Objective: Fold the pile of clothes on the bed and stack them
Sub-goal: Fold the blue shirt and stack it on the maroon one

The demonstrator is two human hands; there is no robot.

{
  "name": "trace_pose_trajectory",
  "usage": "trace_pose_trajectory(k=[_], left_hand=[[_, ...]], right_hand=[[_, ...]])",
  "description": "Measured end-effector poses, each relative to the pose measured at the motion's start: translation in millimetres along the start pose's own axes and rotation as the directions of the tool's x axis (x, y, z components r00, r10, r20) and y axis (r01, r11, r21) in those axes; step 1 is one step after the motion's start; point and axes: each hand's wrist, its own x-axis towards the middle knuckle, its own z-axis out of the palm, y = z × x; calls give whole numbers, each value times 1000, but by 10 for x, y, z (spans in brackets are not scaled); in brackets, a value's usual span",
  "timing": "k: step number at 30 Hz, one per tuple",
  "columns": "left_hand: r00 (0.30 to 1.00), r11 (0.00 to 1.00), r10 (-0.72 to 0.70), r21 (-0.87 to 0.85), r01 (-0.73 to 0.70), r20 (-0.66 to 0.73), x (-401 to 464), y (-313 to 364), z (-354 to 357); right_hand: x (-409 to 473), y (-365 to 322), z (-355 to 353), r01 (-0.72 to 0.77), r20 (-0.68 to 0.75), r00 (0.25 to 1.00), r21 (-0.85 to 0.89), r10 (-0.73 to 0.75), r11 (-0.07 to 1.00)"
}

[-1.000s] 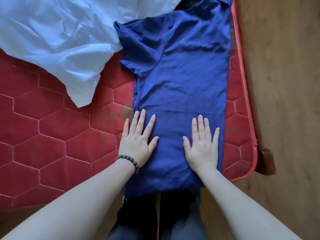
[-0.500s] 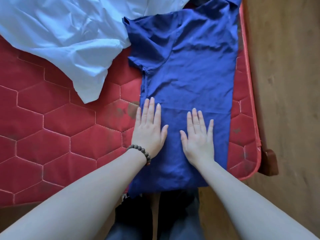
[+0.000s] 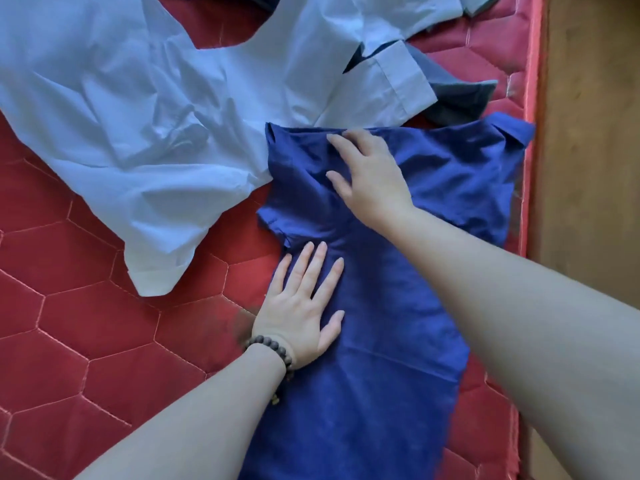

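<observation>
A dark blue T-shirt [image 3: 398, 323] lies lengthwise along the right side of the red quilted mattress [image 3: 86, 341], its right side folded in. My left hand [image 3: 304, 306], with a bead bracelet at the wrist, presses flat on the shirt's left edge just below the sleeve. My right hand [image 3: 370, 178] reaches up to the left sleeve and shoulder area, fingers spread and slightly bent on the cloth. A crumpled light blue shirt [image 3: 156, 116] lies at the upper left, touching the T-shirt's sleeve.
A grey-blue garment [image 3: 457, 98] peeks out under the light blue shirt at the top right. The mattress edge [image 3: 530, 168] runs down the right side, with wooden floor [image 3: 588, 133] beyond it.
Both hands slid up the T-shirt from its lower part. The right hand reached far up to the sleeve area. The view shifted upward, showing more of the light blue shirt.
</observation>
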Motion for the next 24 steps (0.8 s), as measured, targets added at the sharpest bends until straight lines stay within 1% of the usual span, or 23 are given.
trace_pose_trajectory(k=[3, 7, 9, 11, 12, 14, 15, 16, 17, 19, 20, 22, 24], left_hand=[[1000, 1000, 0, -7, 0, 6, 4, -10, -18], [1000, 1000, -13, -18, 13, 14, 7, -3, -41], [1000, 1000, -15, -24, 15, 9, 6, -3, -39], [1000, 999, -16, -29, 16, 10, 7, 1, -40], [1000, 999, -18, -32, 18, 9, 6, 1, -39], [1000, 999, -18, -39, 19, 4, 6, -4, -41], [1000, 999, -17, -44, 17, 0, 5, -7, -42], [1000, 999, -16, -49, 16, -4, 6, -9, -43], [1000, 999, -17, -52, 17, -9, 6, -11, -43], [1000, 999, -17, -51, 16, -12, 9, -10, -49], [1000, 999, -15, -45, 15, -10, 10, -6, -53], [1000, 999, -10, -39, 9, -15, 13, -1, -48], [999, 999, -9, -42, 7, -42, 13, -1, -33]], right_hand=[[501, -155, -112, 81, 139, 988, -90, -68, 993], [800, -337, -104, -25, 329, 940, -204, 92, 979], [829, -349, -92, -53, 343, 933, -179, 113, 982], [800, -332, -147, -15, 315, 948, -102, 47, 995], [760, -306, -197, 22, 283, 959, -30, -13, 999], [596, -248, -403, 60, 221, 970, 177, -99, 982], [482, -189, -526, 61, 207, 971, 260, -118, 964], [352, -111, -641, 61, 212, 969, 304, -130, 951], [215, -19, -740, 66, 230, 963, 307, -141, 949], [-76, 186, -869, 99, 250, 955, 247, -162, 964], [-214, 278, -900, 89, 261, 955, 209, -143, 974], [-450, 456, -895, -12, 319, 947, 143, -34, 990], [-617, 579, -839, -115, 381, 922, 110, 65, 987]])
